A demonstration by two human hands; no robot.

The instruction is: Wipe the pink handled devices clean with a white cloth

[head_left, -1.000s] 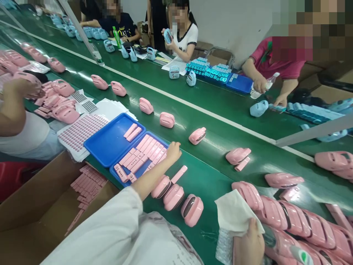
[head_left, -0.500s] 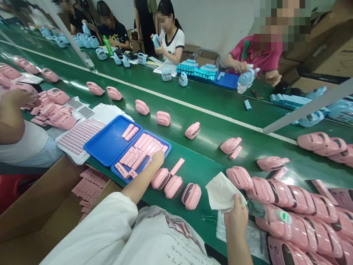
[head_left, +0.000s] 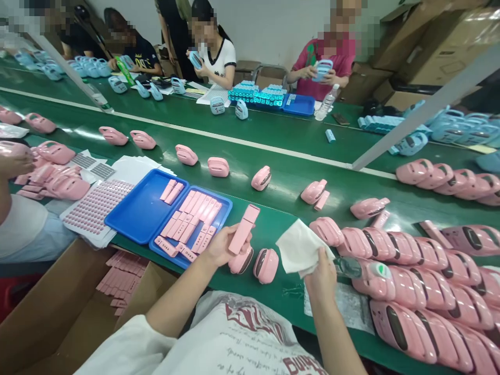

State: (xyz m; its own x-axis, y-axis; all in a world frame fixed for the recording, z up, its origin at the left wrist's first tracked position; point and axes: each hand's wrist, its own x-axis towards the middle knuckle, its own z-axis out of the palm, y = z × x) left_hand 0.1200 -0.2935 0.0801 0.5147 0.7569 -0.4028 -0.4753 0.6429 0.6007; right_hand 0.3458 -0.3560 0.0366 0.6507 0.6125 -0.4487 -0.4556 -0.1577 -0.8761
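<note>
My left hand (head_left: 224, 246) grips a long pink bar (head_left: 245, 229), tilted upright above the green table. Behind and beneath it sit rounded pink housings with dark windows, one of them (head_left: 266, 265) just to its right. A white cloth (head_left: 299, 246) hangs from my right hand (head_left: 321, 273), pinched between thumb and fingers. Left of my left hand, a blue tray (head_left: 228, 205) holds several pink bars in rows. Its joined left tray (head_left: 130, 208) has a few pink bars at the upper right.
Rows of pink housings (head_left: 398, 323) crowd the right side, with a clear bottle (head_left: 349, 267) lying beside them. A cardboard box (head_left: 50, 307) of pink parts stands lower left. Single housings line the belt. People sit across; a white diagonal post (head_left: 425, 112) rises at right.
My left hand has come from the blue tray to the right and now holds up a pink bar. My right hand still holds the cloth. The view has shifted somewhat.
</note>
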